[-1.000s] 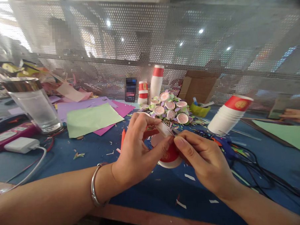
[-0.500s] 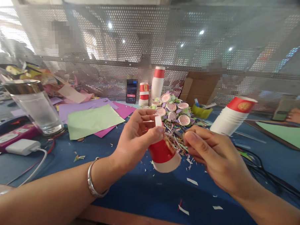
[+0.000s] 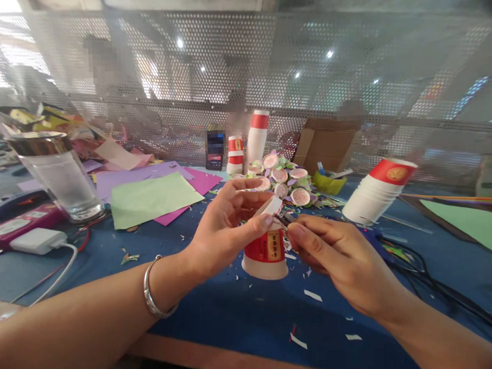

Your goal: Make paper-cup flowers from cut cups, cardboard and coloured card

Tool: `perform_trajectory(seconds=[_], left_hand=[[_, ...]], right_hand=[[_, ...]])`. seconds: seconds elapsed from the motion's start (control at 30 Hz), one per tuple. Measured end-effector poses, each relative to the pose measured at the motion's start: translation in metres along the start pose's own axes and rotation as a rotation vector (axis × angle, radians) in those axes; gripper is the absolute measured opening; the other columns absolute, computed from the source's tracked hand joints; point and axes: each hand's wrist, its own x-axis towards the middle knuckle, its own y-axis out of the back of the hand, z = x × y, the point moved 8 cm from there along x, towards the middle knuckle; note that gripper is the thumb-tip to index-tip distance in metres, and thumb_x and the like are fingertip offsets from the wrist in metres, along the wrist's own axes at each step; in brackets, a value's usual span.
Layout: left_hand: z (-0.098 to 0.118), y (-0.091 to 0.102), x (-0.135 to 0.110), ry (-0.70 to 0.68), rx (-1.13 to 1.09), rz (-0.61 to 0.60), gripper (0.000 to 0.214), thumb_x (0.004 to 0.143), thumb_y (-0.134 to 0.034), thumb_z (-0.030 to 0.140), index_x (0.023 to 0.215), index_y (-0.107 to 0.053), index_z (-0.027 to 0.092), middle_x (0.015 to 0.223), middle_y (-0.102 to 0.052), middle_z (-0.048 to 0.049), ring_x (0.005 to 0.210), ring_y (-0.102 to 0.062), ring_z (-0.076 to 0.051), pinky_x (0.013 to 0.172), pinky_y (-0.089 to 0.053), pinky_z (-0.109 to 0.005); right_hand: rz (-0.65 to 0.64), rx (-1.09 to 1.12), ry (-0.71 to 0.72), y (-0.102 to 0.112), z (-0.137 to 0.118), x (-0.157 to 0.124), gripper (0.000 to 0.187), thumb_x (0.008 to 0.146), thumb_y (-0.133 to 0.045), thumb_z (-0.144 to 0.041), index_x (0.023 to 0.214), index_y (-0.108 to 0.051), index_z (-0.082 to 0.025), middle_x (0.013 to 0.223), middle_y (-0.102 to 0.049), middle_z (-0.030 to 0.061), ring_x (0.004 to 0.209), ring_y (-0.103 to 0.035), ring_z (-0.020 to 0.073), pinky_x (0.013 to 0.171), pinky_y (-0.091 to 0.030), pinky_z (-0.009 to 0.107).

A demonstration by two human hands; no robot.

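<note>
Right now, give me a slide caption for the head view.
Left hand holds a red-and-white cup, right hand a dark tool, over a scrap-strewn blue table.

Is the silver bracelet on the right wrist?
No, the silver bracelet circles the wrist of the left hand.

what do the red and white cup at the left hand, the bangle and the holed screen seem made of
Cup: probably paper or card, smooth, with printed red band. Bangle: silvery metal, polished, judging by bright highlights. Screen: likely grey sheet metal, with regular punched holes; coating unclear.
</note>
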Motion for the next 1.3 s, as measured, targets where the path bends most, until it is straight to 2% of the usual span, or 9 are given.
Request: perform_trajectory(seconds=[0.33, 0.43, 0.57, 0.67, 0.73, 0.83, 1.03, 1.2, 1.3], left_hand=[[-0.004, -0.004, 0.005, 0.08, -0.13, -0.112, 0.038, 0.082, -0.079, 0.023, 0.116, -0.063, 0.018, 0.113, -0.075, -0.008, 0.103, -0.07, -0.02, 0.092, -0.054, -0.032], [-0.001, 0.002, 0.008, 0.062, -0.156, -0.04, 0.031, 0.08, -0.076, 0.019, 0.109, -0.067, 0.018, 0.102, -0.075, -0.0048, 0.096, -0.068, -0.016, 0.087, -0.051, -0.026], [-0.009, 0.011, 0.013, 0.136, -0.239, 0.085, 0.022, 0.084, -0.066, 0.02, 0.106, -0.069, 0.018, 0.093, -0.072, -0.0021, 0.08, -0.065, -0.012, 0.074, -0.051, -0.023], [-0.016, 0.017, 0.016, 0.2, -0.321, 0.15, 0.021, 0.087, -0.06, 0.022, 0.106, -0.068, 0.017, 0.094, -0.072, -0.0038, 0.081, -0.067, -0.015, 0.074, -0.055, -0.026], [-0.02, 0.02, 0.017, 0.236, -0.36, 0.184, 0.022, 0.087, -0.058, 0.022, 0.105, -0.068, 0.016, 0.091, -0.072, -0.005, 0.08, -0.067, -0.016, 0.072, -0.057, -0.027], [-0.021, 0.023, 0.019, 0.267, -0.385, 0.199, 0.022, 0.087, -0.056, 0.02, 0.105, -0.067, 0.015, 0.089, -0.072, -0.0063, 0.077, -0.069, -0.016, 0.069, -0.057, -0.026], [-0.026, 0.028, 0.018, 0.354, -0.346, 0.255, 0.024, 0.094, -0.049, 0.021, 0.113, -0.062, 0.014, 0.089, -0.072, -0.0103, 0.076, -0.073, -0.02, 0.068, -0.059, -0.027], [-0.011, 0.022, 0.017, 0.297, -0.238, 0.184, 0.021, 0.092, -0.054, 0.019, 0.111, -0.061, 0.012, 0.095, -0.071, -0.0103, 0.081, -0.072, -0.02, 0.075, -0.059, -0.031], [0.001, 0.018, 0.016, 0.247, -0.089, 0.096, 0.04, 0.078, -0.07, 0.009, 0.116, -0.059, 0.014, 0.095, -0.07, -0.0058, 0.084, -0.07, -0.017, 0.082, -0.055, -0.03]], right_hand=[[-0.02, 0.027, 0.004, -0.001, -0.005, 0.001, 0.046, 0.099, -0.057, -0.057, 0.073, -0.053, -0.02, 0.062, -0.036, -0.0057, 0.051, -0.029, 0.0064, 0.042, -0.022, 0.023], [0.015, 0.056, -0.013, 0.004, -0.001, 0.001, 0.046, 0.098, -0.057, -0.058, 0.073, -0.051, -0.02, 0.062, -0.036, -0.0057, 0.051, -0.029, 0.0066, 0.042, -0.02, 0.023], [0.031, 0.101, -0.004, 0.005, -0.003, 0.003, 0.043, 0.096, -0.059, -0.06, 0.079, -0.055, -0.021, 0.061, -0.031, -0.0071, 0.051, -0.026, 0.0072, 0.043, -0.019, 0.023], [-0.045, 0.018, -0.001, -0.007, -0.007, 0.002, 0.044, 0.093, -0.062, -0.063, 0.081, -0.058, -0.02, 0.063, -0.04, -0.0056, 0.054, -0.032, 0.0079, 0.046, -0.025, 0.023], [-0.165, -0.026, -0.046, -0.02, -0.004, 0.0, 0.045, 0.089, -0.066, -0.063, 0.085, -0.059, -0.019, 0.069, -0.047, -0.0034, 0.059, -0.04, 0.0094, 0.051, -0.031, 0.024], [-0.313, -0.052, -0.129, -0.034, 0.005, -0.006, 0.043, 0.084, -0.074, -0.06, 0.091, -0.061, -0.019, 0.076, -0.052, -0.0024, 0.065, -0.044, 0.0107, 0.055, -0.034, 0.024], [-0.34, -0.088, -0.122, -0.031, 0.006, -0.007, 0.04, 0.081, -0.08, -0.055, 0.095, -0.063, -0.02, 0.078, -0.059, -0.0034, 0.068, -0.05, 0.0103, 0.06, -0.04, 0.022], [-0.359, -0.146, -0.113, -0.03, 0.007, -0.006, 0.038, 0.083, -0.078, -0.052, 0.102, -0.067, -0.021, 0.091, -0.07, 0.0, 0.079, -0.064, 0.0141, 0.069, -0.049, 0.024], [-0.342, -0.152, -0.093, -0.025, 0.006, -0.005, 0.034, 0.087, -0.074, -0.051, 0.103, -0.068, -0.021, 0.093, -0.071, 0.0019, 0.08, -0.066, 0.0156, 0.069, -0.051, 0.026]])
